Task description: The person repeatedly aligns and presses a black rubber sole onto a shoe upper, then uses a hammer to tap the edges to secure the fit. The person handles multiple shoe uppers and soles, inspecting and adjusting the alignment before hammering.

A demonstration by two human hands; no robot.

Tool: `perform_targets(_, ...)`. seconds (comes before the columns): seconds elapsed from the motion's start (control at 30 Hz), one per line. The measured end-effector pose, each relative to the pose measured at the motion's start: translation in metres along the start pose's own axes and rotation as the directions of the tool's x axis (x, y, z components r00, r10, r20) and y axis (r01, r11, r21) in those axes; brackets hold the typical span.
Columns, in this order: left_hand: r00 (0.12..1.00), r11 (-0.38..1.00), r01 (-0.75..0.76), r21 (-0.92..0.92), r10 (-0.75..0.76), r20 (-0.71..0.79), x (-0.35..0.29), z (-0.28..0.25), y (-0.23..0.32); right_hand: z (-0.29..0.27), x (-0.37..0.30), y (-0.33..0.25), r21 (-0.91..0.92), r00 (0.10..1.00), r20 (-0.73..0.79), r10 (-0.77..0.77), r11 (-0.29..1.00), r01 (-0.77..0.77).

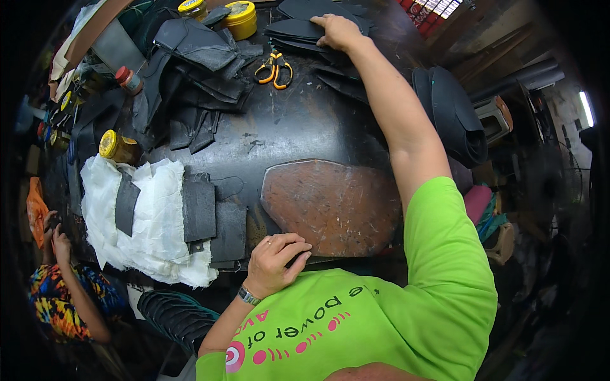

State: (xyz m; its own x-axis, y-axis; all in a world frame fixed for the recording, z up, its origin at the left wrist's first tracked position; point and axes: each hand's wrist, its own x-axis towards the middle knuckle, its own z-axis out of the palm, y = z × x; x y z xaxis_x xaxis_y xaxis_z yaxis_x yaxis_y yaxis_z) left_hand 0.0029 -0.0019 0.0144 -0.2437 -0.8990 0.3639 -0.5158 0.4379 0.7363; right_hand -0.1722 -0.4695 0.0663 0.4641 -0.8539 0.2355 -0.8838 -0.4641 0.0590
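Observation:
My right hand (340, 33) reaches far across the table and lies on a stack of black cut sheet pieces (295, 30), its fingers and thumb apart. Close to my body, my left hand (278, 259) rests by the table's front edge with its fingers curled in. No object shows in the left hand. Beside it lies a worn brown board (330, 206) with a rounded, angled outline. Orange-and-black scissors (275, 70) lie just left of the stack, handles toward me. A second group of black pieces (346, 84) sits partly behind my right forearm.
On the left, white cloth (152, 216) carries a dark strip, with dark grey pieces (229, 232) beside it. Beyond are heaped black pieces (197, 47), yellow-lidded jars (119, 147) and a yellow tub (240, 20). Rolled black sheet (451, 117) stands right. Another person's hands (58, 241) show far left.

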Motion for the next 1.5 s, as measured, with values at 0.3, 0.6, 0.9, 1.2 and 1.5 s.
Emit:
perform_targets(0.3,1.0,1.0,-0.014,-0.004,0.014,0.005,0.0,0.0,-0.001,-0.007,0.0,0.019,0.05,0.999,0.022,-0.046,0.998,0.045)
perform_targets(0.6,1.0,1.0,-0.001,0.019,0.001,-0.008,0.0,0.0,0.002,-0.005,0.002,0.02,-0.003,0.978,-0.142,-0.153,0.988,0.154)
perform_targets(0.9,0.999,1.0,-0.016,0.027,0.017,-0.033,0.0,0.001,0.002,-0.014,-0.01,0.044,0.443,0.57,-0.76,0.314,0.891,0.1)
perform_targets(1.2,0.999,0.999,-0.018,0.038,0.019,-0.036,-0.003,0.005,0.001,-0.047,-0.159,-0.001,0.502,0.896,-0.37,-0.244,0.759,0.414)
perform_targets(1.5,0.996,0.998,-0.041,0.047,0.045,-0.073,-0.004,0.009,0.001,-0.034,-0.221,0.057,0.574,0.87,0.162,0.465,0.673,-0.467)
